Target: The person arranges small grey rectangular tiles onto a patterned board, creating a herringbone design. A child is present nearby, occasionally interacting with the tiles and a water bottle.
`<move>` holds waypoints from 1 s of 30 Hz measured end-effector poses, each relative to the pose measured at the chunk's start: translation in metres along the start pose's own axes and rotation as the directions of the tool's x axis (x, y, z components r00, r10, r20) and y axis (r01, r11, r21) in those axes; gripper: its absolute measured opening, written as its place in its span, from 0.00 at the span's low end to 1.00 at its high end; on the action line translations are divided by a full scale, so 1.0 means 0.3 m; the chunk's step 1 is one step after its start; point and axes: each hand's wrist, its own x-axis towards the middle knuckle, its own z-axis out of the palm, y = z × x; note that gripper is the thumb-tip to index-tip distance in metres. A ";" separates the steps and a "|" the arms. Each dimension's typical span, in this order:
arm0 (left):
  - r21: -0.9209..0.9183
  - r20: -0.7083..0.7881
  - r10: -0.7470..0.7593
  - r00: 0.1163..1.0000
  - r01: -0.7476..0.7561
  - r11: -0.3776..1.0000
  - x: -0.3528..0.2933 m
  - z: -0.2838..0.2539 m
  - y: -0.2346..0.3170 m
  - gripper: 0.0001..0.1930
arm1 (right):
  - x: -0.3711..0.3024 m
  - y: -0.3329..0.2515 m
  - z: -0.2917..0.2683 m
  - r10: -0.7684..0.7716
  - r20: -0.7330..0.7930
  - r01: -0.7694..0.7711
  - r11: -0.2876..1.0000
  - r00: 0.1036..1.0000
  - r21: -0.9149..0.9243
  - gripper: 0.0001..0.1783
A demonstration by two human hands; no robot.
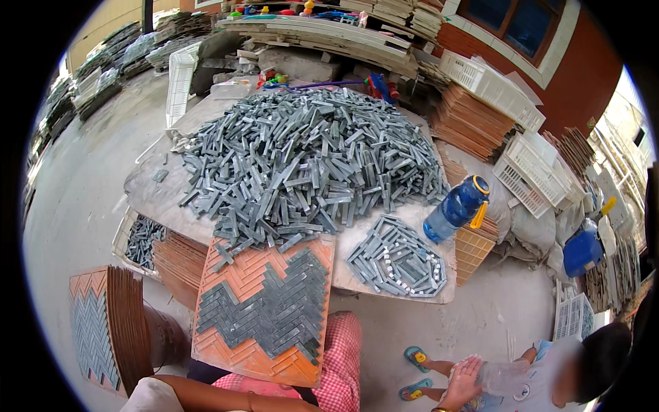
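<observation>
My right hand (463, 379) is raised at the lower right, fingers stretched out, with nothing visible in it. A clear, see-through object (502, 376) is just beyond it, beside a small person (542, 384); its kind is unclear. My left hand (283, 405) lies low across my lap at the bottom edge, mostly cut off, its fingers hidden. Above it, an orange herringbone tray (226, 358) slopes from the table edge toward my lap. Dark grey stone strips (274, 309) fill its middle in a zigzag; orange slots show at the top left and bottom.
A large heap of stone strips (309, 158) covers the table (154, 196). A ring of strips with white pieces (398, 257) lies near a blue bottle (456, 209). Stacked trays (123, 323) stand at left; white crates (494, 89) at right. Sandaled feet (417, 357) are close by.
</observation>
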 end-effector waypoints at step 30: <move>-0.327 -0.945 -0.316 0.086 -0.260 0.908 -0.631 -0.329 -0.088 0.21 | -0.240 0.893 0.330 0.370 0.635 0.734 -0.308 0.678 -0.605 0.16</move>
